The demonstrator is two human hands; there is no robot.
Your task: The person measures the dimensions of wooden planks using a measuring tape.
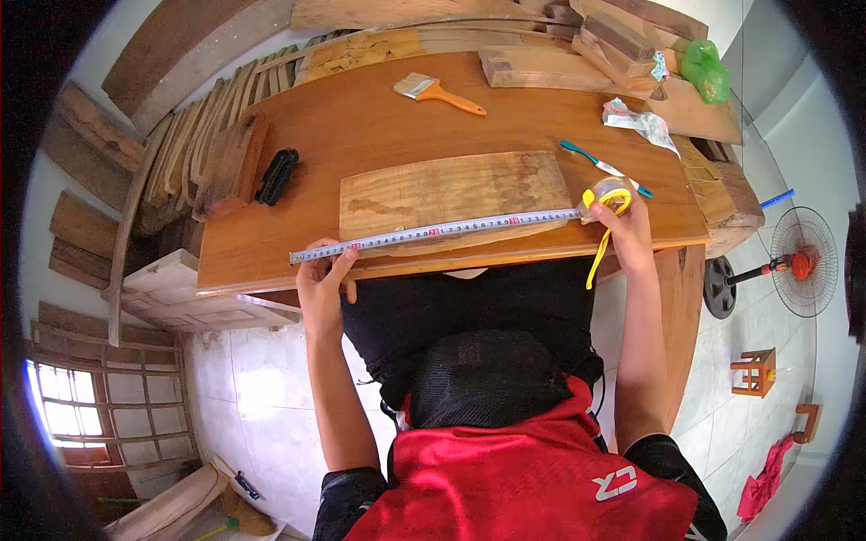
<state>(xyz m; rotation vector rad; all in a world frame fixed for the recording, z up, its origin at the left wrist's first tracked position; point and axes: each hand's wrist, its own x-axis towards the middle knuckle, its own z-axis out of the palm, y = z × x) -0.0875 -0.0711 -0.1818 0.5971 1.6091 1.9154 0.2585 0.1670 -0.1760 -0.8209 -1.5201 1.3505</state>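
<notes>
A flat wooden board (433, 194) lies on the brown table near its front edge. Across the board's near part stretches the pulled-out blade of a tape measure (451, 232), running left to right. My left hand (322, 287) pinches the blade near its free end, just off the board's left side. The clear-and-yellow case of the tape measure is wrapped in the fingers of my right hand (629, 234), beside the board's right end. From that case a yellow strap (597, 261) hangs down past the table edge.
On the table (307, 99) lie a paintbrush (439, 93), a black brush-like block (277, 177), a teal-and-white toothbrush-shaped tool (604, 169) and a crumpled wrapper (639, 123). Stacked timber (555, 68) and a green bag (705, 70) stand behind. A fan (803, 263) is at right.
</notes>
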